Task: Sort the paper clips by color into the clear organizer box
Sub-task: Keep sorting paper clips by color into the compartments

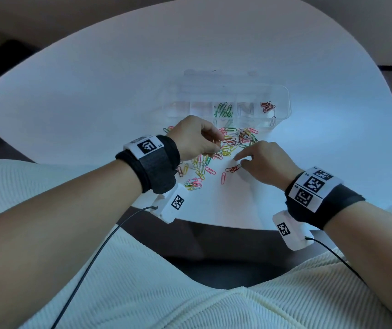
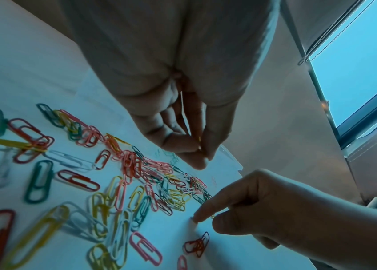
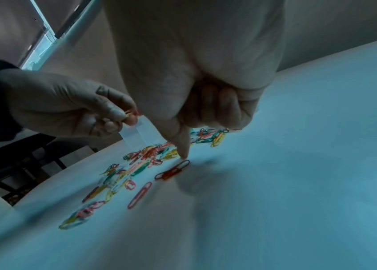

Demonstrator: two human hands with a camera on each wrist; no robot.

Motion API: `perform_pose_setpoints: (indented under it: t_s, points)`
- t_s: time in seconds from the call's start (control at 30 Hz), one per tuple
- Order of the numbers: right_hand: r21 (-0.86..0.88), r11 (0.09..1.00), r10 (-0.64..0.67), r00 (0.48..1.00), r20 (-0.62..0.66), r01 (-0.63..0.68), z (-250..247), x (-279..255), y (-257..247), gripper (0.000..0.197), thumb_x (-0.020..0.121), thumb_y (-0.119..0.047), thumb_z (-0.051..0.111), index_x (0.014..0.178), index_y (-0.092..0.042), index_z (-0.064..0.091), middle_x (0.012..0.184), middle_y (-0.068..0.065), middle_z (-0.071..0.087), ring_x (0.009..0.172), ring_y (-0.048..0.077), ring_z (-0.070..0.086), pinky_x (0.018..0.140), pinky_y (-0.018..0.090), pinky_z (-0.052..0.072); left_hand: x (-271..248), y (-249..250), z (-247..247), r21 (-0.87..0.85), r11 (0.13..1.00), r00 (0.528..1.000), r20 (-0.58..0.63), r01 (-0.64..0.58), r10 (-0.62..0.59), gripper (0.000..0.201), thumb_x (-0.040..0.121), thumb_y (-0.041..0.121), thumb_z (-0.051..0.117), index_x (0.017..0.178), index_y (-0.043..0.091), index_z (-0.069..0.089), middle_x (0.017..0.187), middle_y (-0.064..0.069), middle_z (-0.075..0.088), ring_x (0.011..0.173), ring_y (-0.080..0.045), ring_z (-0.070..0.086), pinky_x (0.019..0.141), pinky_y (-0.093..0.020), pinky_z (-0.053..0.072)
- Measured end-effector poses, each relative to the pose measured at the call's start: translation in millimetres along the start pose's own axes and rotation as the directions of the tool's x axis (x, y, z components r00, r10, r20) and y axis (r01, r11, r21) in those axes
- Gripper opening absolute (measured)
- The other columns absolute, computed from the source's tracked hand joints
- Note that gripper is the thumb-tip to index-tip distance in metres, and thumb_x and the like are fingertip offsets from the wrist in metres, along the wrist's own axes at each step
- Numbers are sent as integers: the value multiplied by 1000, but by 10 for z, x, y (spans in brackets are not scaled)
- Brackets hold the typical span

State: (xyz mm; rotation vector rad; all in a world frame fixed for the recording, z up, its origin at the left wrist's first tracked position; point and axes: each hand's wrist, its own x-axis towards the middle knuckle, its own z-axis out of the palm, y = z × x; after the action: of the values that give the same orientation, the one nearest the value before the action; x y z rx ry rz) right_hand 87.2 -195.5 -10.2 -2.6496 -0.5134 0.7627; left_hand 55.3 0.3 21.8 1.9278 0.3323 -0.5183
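Fingers (image 3: 113, 109) of left hand (image 1: 195, 138) pinch a yellow paper clip (image 3: 127, 113). Extended index (image 3: 183, 146) of right hand (image 1: 266, 162), just beside red paper clips (image 3: 172, 170), should drag them gently.

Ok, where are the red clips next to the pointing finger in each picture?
Head: red clips at centre, left of the right hand.
Left wrist: bottom middle, under that hand.
Right wrist: centre, just below the forefinger.
Shared landmark: that forefinger's tip, beside them.

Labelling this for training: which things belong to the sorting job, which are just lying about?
Job: loose paper clips; clear organizer box; sorted green clips; sorted red clips; left hand pinching yellow clip; right hand.
Just there: white table; window; cream clothing.
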Motion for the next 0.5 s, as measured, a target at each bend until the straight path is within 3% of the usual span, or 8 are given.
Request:
perform_pose_setpoints:
  t_s: [0.1,0.13,0.23,0.3,0.37,0.5]
  points:
    - [-1,1000,-22,999,-38,22,-17,12,-31,27,89,-19,60,111,-30,71,89,1,63,85,23,62,68,25,37,17,-24,14,-43,999,1000,11,8,-8,22,81,-3,72,101,6,71,83,-12,72,62,-12,67,58,-15,50]
    - [-4,1000,-27,999,-46,27,-12,19,-32,30,90,-20,60,115,-31,70,88,2,62,82,22,59,67,25,37,21,-28,19,-20,1000,1000,7,5,-5,20,82,0,72,100,7,71,81,-12,72,61,-11,67,57,-15,50]
    - [-53,998,-43,999,-16,42,46,19,-3,43,92,-21,57,132,-37,57,100,5,68,98,27,62,69,27,38,35,-44,46,34,999,1000,-4,-1,1,12,87,2,66,96,8,72,79,-10,73,59,-8,65,56,-16,50]
    - [-107,993,-36,999,17,38,82,8,20,48,93,-22,55,136,-40,52,104,6,68,104,29,62,68,28,37,35,-48,73,51,999,1000,-12,10,-10,16,91,1,57,94,8,71,79,-7,73,61,-8,65,56,-17,49]
    - [-131,991,-20,1000,19,23,83,8,30,45,93,-22,53,133,-41,55,111,8,68,99,28,62,66,27,36,41,-42,118,100,995,1000,-19,23,-21,25,93,-1,46,93,11,69,78,-3,69,64,-11,64,58,-20,47]
    - [-124,992,-23,1000,8,24,70,38,54,35,91,-18,56,116,-39,69,107,8,71,72,23,54,62,25,36,37,-11,246,299,954,995,-78,-35,61,28,94,7,36,91,12,64,66,6,53,53,-12,47,46,-19,36]
